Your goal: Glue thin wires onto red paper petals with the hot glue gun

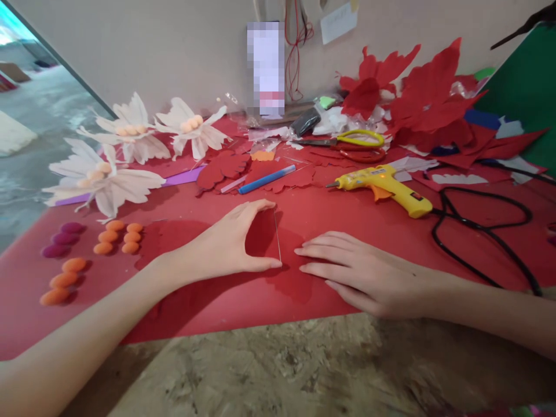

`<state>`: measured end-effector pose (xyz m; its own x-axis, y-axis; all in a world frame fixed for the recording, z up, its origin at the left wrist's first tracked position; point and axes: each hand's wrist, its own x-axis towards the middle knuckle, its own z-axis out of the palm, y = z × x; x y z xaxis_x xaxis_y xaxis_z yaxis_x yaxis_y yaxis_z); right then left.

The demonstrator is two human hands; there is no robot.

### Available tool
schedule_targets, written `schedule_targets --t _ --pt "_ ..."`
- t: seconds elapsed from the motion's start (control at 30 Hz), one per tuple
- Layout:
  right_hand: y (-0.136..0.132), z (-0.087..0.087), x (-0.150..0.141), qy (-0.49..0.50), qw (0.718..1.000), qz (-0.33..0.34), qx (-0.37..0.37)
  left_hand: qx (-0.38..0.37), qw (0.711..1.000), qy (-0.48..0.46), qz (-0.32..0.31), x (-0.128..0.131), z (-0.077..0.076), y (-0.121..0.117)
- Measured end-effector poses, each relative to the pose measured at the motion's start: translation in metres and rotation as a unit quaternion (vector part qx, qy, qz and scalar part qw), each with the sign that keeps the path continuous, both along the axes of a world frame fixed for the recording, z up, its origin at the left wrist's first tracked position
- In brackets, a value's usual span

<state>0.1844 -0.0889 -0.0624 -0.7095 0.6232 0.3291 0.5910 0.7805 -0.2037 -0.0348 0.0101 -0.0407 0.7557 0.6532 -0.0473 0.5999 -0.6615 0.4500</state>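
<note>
While the left hand pinches a thin stick between the tips of thumb and forefinger, the right hand lies palm down with its fingers loosely spread, holding nothing that can be seen. The stick spans the gap of the left hand's curved grip, on the side facing the right hand, whose fingertips are just beside it yet apart. Both hands are over a red table, near its front edge, with a darker red piece lying between and below them. To the left of the left hand sit rows of orange balls and one row of purple balls. Beyond the hands, a blue pen lies across red scraps, and a yellow glue gun rests farther right, its nozzle toward the left. Behind these are white flowers on the left, scissors near the middle and large red flowers on the right, before a pale wall.
</note>
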Motion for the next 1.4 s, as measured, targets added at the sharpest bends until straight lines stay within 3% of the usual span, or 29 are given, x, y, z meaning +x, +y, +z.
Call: schedule_targets --t 0.37,0.7,1.4 --pt "0.001 -0.002 0.003 -0.032 0.999 -0.001 -0.001 0.023 0.999 0.040 -0.028 0.002 -0.003 -0.004" --pt "0.002 -0.002 0.003 -0.038 0.999 0.002 -0.012 0.078 0.997 0.008 -0.021 0.004 -0.005 -0.006" --pt "0.001 -0.004 0.003 -0.023 1.000 0.001 0.002 0.056 0.998 0.007 -0.011 0.006 -0.011 -0.005"
